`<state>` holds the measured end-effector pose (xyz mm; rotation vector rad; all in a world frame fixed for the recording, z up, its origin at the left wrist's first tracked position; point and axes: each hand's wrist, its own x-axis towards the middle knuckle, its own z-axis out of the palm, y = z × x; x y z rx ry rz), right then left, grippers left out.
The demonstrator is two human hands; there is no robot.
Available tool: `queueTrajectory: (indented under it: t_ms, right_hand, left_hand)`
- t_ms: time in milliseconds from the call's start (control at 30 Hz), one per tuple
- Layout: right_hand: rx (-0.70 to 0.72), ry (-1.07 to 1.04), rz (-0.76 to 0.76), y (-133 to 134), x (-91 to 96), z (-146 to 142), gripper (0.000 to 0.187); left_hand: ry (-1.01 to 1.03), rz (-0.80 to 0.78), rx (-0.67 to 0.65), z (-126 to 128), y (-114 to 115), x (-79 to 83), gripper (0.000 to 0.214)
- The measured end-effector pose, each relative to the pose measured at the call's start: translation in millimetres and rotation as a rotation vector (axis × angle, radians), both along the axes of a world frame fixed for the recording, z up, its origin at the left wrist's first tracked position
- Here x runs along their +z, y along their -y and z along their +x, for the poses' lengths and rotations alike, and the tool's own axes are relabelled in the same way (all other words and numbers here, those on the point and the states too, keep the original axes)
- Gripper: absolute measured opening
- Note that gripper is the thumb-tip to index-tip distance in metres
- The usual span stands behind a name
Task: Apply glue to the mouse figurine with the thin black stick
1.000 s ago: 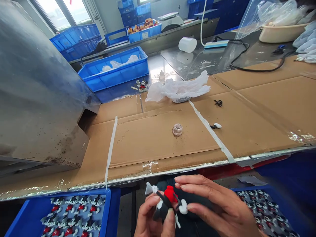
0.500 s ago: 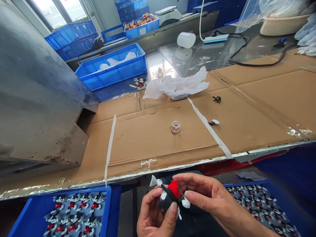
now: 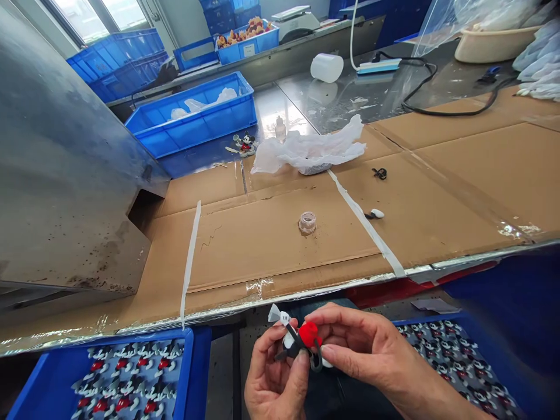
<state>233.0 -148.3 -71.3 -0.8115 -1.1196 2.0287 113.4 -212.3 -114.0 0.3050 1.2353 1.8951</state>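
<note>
A small Mickey Mouse figurine (image 3: 310, 333) with red shorts, black limbs and a white glove is held between both hands, below the table's front edge. My left hand (image 3: 276, 367) pinches its black and white part between thumb and fingers. From the other side, my right hand (image 3: 356, 344) has its thumb and fingertips closed on the figurine near the red shorts and a dark curved part. Fingers hide some of the figurine. On the cardboard ahead stands a small clear round cup (image 3: 307, 222). A small black piece with a white end (image 3: 375, 214) lies to its right.
Blue trays of similar figurines stand low on the left (image 3: 188, 373) and right (image 3: 420, 322). A metal housing (image 3: 70, 175) rises at the left. Crumpled white plastic (image 3: 306, 153), a finished-looking figurine (image 3: 246, 144) and a blue crate (image 3: 196, 125) are farther back.
The figurine has turned slightly in my fingers, and the white part low on its right side is now mostly hidden. My right fingers have moved a little closer around it. The view has shifted slightly.
</note>
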Motion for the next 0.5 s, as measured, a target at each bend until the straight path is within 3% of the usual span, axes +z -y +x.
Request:
queueTrajectory:
  t_ms: [233, 500]
  right_hand:
    - [0.017, 0.011, -0.061, 1.2, 4.1, 1.3, 0.014]
    - [-0.009, 0.015, -0.147, 3.4, -3.2, 3.4, 0.014]
  left_hand:
    - [0.038, -0.055, 0.029, 0.0, -1.7, 7.2, 0.037]
    - [-0.041, -0.063, 0.019, -2.7, 4.2, -2.3, 0.037]
